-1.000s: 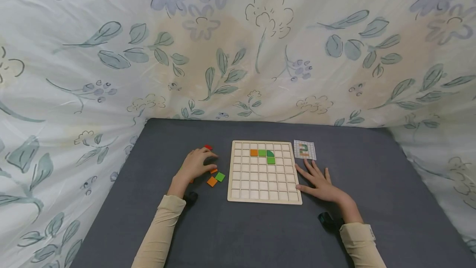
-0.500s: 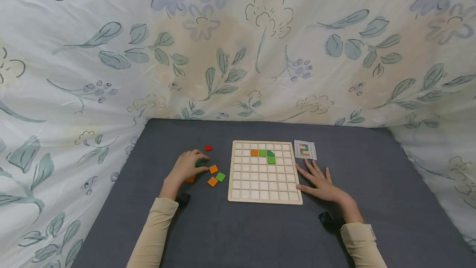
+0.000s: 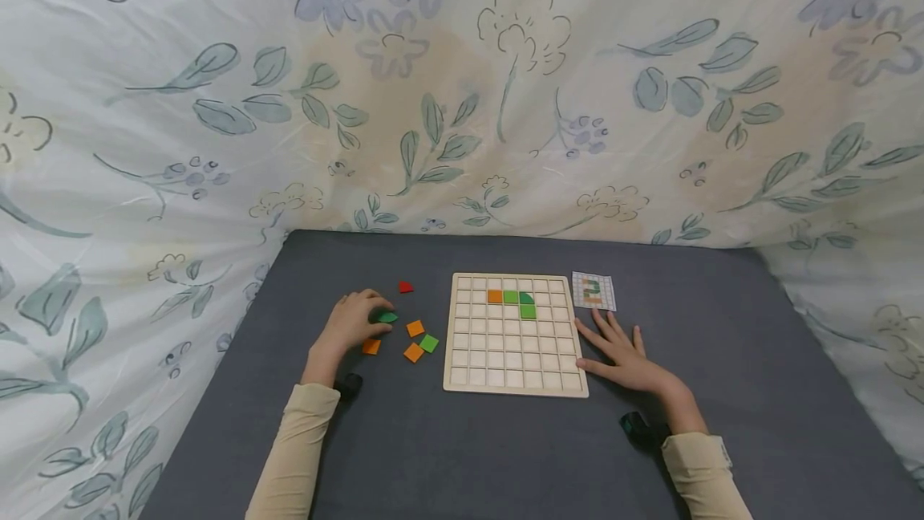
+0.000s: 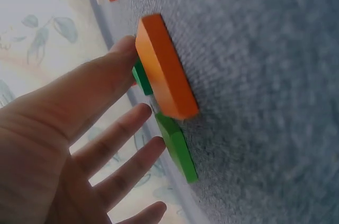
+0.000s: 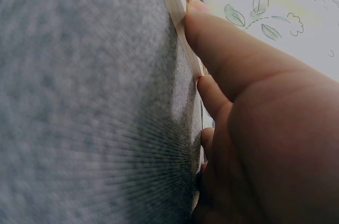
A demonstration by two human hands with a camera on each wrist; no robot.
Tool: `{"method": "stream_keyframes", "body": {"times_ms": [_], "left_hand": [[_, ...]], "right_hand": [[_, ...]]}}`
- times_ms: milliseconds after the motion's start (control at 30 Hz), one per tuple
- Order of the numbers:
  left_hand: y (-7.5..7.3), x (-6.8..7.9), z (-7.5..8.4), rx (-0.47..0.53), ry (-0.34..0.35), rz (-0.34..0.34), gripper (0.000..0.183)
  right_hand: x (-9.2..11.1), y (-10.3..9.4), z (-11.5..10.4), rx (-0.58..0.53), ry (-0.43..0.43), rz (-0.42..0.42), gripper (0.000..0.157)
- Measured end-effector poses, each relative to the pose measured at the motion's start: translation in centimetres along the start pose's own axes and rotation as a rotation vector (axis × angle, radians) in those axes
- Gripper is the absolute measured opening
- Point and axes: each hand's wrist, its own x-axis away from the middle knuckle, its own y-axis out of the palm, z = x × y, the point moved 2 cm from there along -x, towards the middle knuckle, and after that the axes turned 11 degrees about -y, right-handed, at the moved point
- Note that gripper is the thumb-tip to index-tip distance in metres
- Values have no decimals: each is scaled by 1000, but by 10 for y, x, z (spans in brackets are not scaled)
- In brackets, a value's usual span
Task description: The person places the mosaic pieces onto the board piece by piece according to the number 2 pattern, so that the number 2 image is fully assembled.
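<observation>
Beside orange tile (image 3: 371,347) and green piece (image 3: 388,318), left grip (image 3: 350,322) is unclear, right grip (image 3: 624,359) spread.

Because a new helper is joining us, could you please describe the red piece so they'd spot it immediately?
On the dark grey table, find the pale gridded board and look to its left, where loose pieces lie. The red piece lies farthest back, beyond the person's left hand. It alone is red; its neighbours are orange or green.
</observation>
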Motion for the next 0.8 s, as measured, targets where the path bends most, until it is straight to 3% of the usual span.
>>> {"method": "stream_keyframes", "body": {"times_ms": [400, 800], "left_hand": [[-5, -3, -9, 5, -34, -47, 31], [-3, -2, -1, -17, 4, 25, 24]], "right_hand": [[0, 1, 2, 2, 2, -3, 73], [0, -1, -1, 7, 14, -8, 73]]}}
